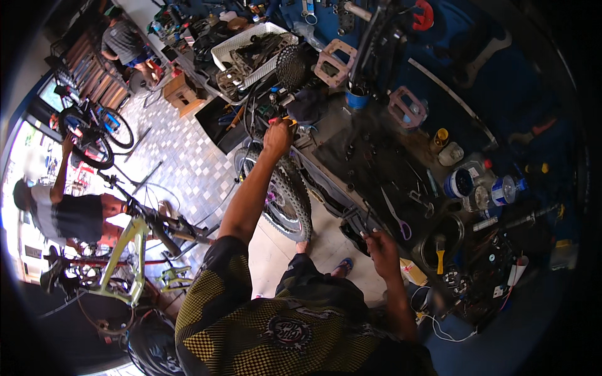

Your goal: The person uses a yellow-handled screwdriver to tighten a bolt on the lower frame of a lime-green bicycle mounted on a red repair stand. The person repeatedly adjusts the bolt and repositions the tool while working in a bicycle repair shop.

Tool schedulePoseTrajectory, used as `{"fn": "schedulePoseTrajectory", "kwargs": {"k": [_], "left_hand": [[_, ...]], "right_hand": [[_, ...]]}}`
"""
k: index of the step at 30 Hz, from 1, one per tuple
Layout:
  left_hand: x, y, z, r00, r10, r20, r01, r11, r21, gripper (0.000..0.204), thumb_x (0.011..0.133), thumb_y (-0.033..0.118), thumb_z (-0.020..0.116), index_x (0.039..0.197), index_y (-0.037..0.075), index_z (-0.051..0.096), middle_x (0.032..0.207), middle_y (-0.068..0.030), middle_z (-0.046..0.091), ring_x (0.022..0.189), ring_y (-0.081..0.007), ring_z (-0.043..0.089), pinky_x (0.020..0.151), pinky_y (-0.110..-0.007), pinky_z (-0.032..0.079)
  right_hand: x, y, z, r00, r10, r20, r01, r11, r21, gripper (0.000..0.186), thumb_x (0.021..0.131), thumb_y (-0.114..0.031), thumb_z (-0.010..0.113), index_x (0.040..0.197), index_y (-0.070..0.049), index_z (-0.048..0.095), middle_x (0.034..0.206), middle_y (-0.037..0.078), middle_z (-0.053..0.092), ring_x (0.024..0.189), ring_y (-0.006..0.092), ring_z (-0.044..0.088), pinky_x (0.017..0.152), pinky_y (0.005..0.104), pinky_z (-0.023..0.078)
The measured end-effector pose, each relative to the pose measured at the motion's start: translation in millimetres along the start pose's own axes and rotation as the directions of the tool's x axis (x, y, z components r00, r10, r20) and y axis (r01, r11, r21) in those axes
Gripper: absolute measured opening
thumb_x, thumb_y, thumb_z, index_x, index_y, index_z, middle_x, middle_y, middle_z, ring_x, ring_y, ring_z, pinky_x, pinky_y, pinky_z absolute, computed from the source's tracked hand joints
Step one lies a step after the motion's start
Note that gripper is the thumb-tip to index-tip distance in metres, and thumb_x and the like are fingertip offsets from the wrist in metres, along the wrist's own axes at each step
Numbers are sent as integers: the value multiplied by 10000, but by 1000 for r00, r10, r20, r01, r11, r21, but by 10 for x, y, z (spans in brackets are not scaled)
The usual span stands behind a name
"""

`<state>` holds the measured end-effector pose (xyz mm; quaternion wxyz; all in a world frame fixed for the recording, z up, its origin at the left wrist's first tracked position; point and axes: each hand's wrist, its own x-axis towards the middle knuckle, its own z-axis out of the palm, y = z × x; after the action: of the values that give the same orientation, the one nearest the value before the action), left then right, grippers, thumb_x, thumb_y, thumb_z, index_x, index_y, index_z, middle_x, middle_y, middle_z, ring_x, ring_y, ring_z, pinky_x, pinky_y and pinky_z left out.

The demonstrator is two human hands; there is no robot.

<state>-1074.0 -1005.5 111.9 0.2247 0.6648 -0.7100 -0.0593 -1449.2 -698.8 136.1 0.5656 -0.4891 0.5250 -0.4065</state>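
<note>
My left hand (278,133) is closed on a red and yellow object (288,121), partly hidden by my fingers, among the dark cockpit parts and cables of a bicycle in front of me. Below it, the bicycle's knobby tire (293,194) stands by my leg. My right hand (380,247) is curled at the bench's front edge, beside a black item (353,233); whatever its fingers hold is too small to make out. Purple-handled scissors (396,216) lie on the dark bench (351,156) above that hand.
A white basket of parts (273,34), pink pedals (407,109), bottles (505,191) and a brush (440,257) crowd the bench. Bicycles (88,135) and a green frame (119,269) stand left. One person (66,210) reaches toward a bicycle; another (122,44) stands farther back.
</note>
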Motion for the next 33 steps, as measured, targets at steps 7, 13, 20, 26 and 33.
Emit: {"fn": "schedulePoseTrajectory", "kwargs": {"k": [7,13,20,26,33], "left_hand": [[757,-160,345,960,75,272,-152,949,276,796,812,215,789,1490,43,411,1354,-189,609,1300,-391,546,1054,-509,487],[933,-394,308,922,172,346,-259,940,221,820,803,222,804,1447,-48,374,1365,-235,610,1297,-420,552,1062,-486,485],[1568,43,-638,641,60,766,-103,995,9,383,930,365,701,968,-13,655,823,-136,707,710,-286,691,623,-410,565],[1191,-33,-1214,634,129,762,-60,991,-117,353,945,316,671,1066,-15,671,718,-80,615,640,-238,634,537,-375,524],[-1657,99,-598,876,-51,479,480,168,-861,660,788,92,719,1378,10,435,1043,-148,692,818,-233,728,693,-355,607]], "right_hand": [[22,-1,544,961,147,-233,-109,979,171,181,1035,-195,629,1076,-26,679,769,-50,550,671,34,475,616,217,389],[304,-161,1054,957,178,-230,-143,977,160,180,1039,-192,627,1081,-25,680,772,-55,539,675,38,468,630,224,400],[581,-115,1031,991,116,-62,-117,993,-6,172,1044,-187,632,1098,-30,676,813,-44,578,726,39,504,670,223,419],[870,-157,1059,991,21,136,-33,995,92,198,1046,-214,639,1113,-31,672,802,-51,583,729,28,503,666,223,421],[970,-134,827,903,-2,429,-21,999,49,188,1033,-221,661,1066,-39,692,808,-54,609,733,25,515,670,222,429]]}}
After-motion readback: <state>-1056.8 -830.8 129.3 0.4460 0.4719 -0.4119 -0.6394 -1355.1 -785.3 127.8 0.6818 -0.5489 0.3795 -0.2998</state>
